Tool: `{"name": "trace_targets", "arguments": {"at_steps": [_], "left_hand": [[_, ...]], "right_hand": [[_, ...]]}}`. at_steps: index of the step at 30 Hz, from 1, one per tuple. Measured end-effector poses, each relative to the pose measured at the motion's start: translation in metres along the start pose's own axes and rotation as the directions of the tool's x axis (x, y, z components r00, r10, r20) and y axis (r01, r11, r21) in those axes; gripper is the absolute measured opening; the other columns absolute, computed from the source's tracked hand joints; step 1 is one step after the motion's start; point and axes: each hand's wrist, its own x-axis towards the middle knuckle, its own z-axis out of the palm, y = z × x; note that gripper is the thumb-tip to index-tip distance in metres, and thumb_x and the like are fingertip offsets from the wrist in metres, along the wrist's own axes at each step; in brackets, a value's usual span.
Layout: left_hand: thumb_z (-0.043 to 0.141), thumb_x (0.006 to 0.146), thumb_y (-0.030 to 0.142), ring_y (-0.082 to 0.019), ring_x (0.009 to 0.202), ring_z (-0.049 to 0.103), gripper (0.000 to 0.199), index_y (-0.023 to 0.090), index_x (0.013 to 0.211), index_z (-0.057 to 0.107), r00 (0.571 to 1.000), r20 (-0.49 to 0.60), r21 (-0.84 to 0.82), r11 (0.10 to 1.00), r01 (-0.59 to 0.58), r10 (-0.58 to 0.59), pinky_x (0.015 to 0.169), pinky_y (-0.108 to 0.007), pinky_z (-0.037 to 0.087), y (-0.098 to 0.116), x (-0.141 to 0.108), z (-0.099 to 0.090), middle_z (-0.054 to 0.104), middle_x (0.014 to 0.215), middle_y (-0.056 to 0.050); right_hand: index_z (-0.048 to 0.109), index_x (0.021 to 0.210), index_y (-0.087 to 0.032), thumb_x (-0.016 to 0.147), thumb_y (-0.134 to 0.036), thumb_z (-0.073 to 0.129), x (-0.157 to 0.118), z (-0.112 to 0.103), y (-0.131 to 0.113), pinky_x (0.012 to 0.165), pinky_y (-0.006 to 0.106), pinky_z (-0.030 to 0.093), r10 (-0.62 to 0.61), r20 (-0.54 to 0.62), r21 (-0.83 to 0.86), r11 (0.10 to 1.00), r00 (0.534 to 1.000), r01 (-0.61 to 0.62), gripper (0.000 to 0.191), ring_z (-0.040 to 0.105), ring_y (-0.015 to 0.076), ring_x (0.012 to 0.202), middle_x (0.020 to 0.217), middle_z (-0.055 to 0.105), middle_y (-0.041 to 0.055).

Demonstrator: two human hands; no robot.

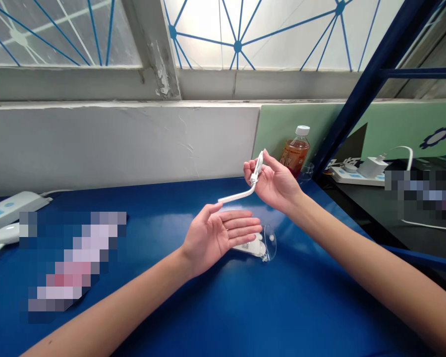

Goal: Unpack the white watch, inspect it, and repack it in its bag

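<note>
My right hand (277, 183) pinches a thin white bent piece (238, 196) between thumb and fingers, raised over the blue table. The piece's long arm slants down to the left, its end close to the thumb tip of my left hand (217, 235); whether they touch I cannot tell. My left hand is palm up with its fingers stretched out, and nothing lies on the palm. Beneath and beyond its fingertips, a white object with a clear round part (258, 246) rests on the table, partly hidden by the fingers.
An orange-brown drink bottle (295, 151) with a white cap stands behind my right hand. At the left lie a white power strip (13, 208) and a blurred-out flat item (78, 263). A blue metal frame (351, 119) rises at the right, beside another power strip (351, 177).
</note>
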Motion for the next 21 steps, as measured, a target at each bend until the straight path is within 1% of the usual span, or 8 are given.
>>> {"name": "trace_targets", "arguments": {"at_steps": [3, 6, 10, 13, 14, 16, 19, 21], "left_hand": [[0.039, 0.096, 0.039, -0.037, 0.117, 0.062, 0.054, -0.004, 0.121, 0.060, 0.999, -0.003, -0.001, 0.999, -0.034, 0.034, 0.103, -0.046, 0.042, -0.001, -0.001, 0.003, 0.062, 0.125, -0.028], [0.046, 0.097, 0.035, -0.036, 0.121, 0.058, 0.045, 0.000, 0.124, 0.058, 0.995, -0.049, 0.028, 0.996, -0.087, 0.088, 0.105, -0.047, 0.041, -0.001, 0.001, 0.005, 0.060, 0.129, -0.025], [0.057, 0.094, 0.026, -0.033, 0.123, 0.058, 0.033, 0.007, 0.121, 0.061, 0.978, -0.024, 0.139, 0.969, -0.204, 0.210, 0.107, -0.044, 0.042, -0.002, 0.004, 0.001, 0.062, 0.130, -0.019], [0.065, 0.092, 0.026, -0.030, 0.123, 0.058, 0.032, 0.009, 0.119, 0.064, 0.971, 0.024, 0.274, 0.933, -0.234, 0.237, 0.107, -0.041, 0.042, -0.004, 0.004, -0.001, 0.067, 0.124, -0.017], [0.066, 0.091, 0.026, -0.029, 0.122, 0.059, 0.032, 0.009, 0.118, 0.065, 0.972, 0.030, 0.318, 0.920, -0.230, 0.233, 0.107, -0.040, 0.043, -0.004, 0.003, 0.000, 0.068, 0.121, -0.017], [0.068, 0.090, 0.028, -0.029, 0.116, 0.063, 0.032, 0.009, 0.115, 0.067, 0.974, 0.023, 0.384, 0.898, -0.216, 0.224, 0.104, -0.040, 0.046, -0.005, 0.002, 0.001, 0.070, 0.116, -0.017], [0.069, 0.090, 0.030, -0.028, 0.108, 0.068, 0.029, 0.009, 0.109, 0.068, 0.977, -0.015, 0.422, 0.887, -0.186, 0.212, 0.099, -0.039, 0.050, -0.007, 0.001, 0.005, 0.072, 0.111, -0.016], [0.069, 0.090, 0.030, -0.028, 0.107, 0.068, 0.026, 0.009, 0.106, 0.069, 0.982, -0.034, 0.425, 0.892, -0.154, 0.186, 0.098, -0.039, 0.051, -0.008, 0.001, 0.005, 0.073, 0.110, -0.016]], "right_hand": [[0.063, 0.077, -0.019, 0.098, -0.028, 0.052, 0.001, -0.001, 0.006, 0.089, 0.023, 0.054, -0.101, 0.058, -0.103, 0.989, 0.993, 0.106, 0.025, 0.071, 0.0113, 0.080, 0.072, 0.072, 0.0005], [0.070, 0.089, -0.018, 0.096, -0.037, 0.056, -0.005, -0.002, 0.014, 0.096, 0.030, 0.051, -0.057, 0.203, -0.327, 0.937, 0.978, 0.123, 0.025, 0.069, 0.0159, 0.097, 0.092, 0.076, 0.0044], [0.073, 0.102, -0.021, 0.093, -0.047, 0.057, -0.013, -0.003, 0.022, 0.090, 0.035, 0.051, 0.005, 0.321, -0.662, 0.716, 0.947, 0.221, 0.032, 0.065, 0.0207, 0.103, 0.110, 0.074, 0.0064], [0.074, 0.104, -0.025, 0.093, -0.048, 0.056, -0.014, -0.005, 0.026, 0.090, 0.035, 0.048, -0.052, 0.339, -0.754, 0.582, 0.939, 0.305, 0.031, 0.063, 0.0203, 0.105, 0.124, 0.068, 0.0037], [0.074, 0.104, -0.025, 0.093, -0.048, 0.056, -0.014, -0.005, 0.027, 0.092, 0.034, 0.047, -0.053, 0.334, -0.758, 0.579, 0.941, 0.301, 0.031, 0.062, 0.0206, 0.107, 0.126, 0.067, 0.0034], [0.074, 0.103, -0.023, 0.094, -0.045, 0.055, -0.013, -0.005, 0.028, 0.096, 0.034, 0.046, -0.002, 0.301, -0.726, 0.648, 0.954, 0.230, 0.031, 0.059, 0.0215, 0.114, 0.126, 0.067, 0.0046], [0.071, 0.108, -0.018, 0.099, -0.044, 0.044, -0.014, -0.002, 0.024, 0.102, 0.035, 0.044, 0.180, 0.260, -0.576, 0.818, 0.949, 0.003, 0.039, 0.058, 0.0214, 0.120, 0.123, 0.068, 0.0090], [0.068, 0.112, -0.014, 0.100, -0.047, 0.034, -0.014, 0.001, 0.019, 0.103, 0.037, 0.044, 0.279, 0.268, -0.479, 0.869, 0.922, -0.124, 0.049, 0.060, 0.0218, 0.118, 0.123, 0.067, 0.0130]]}}
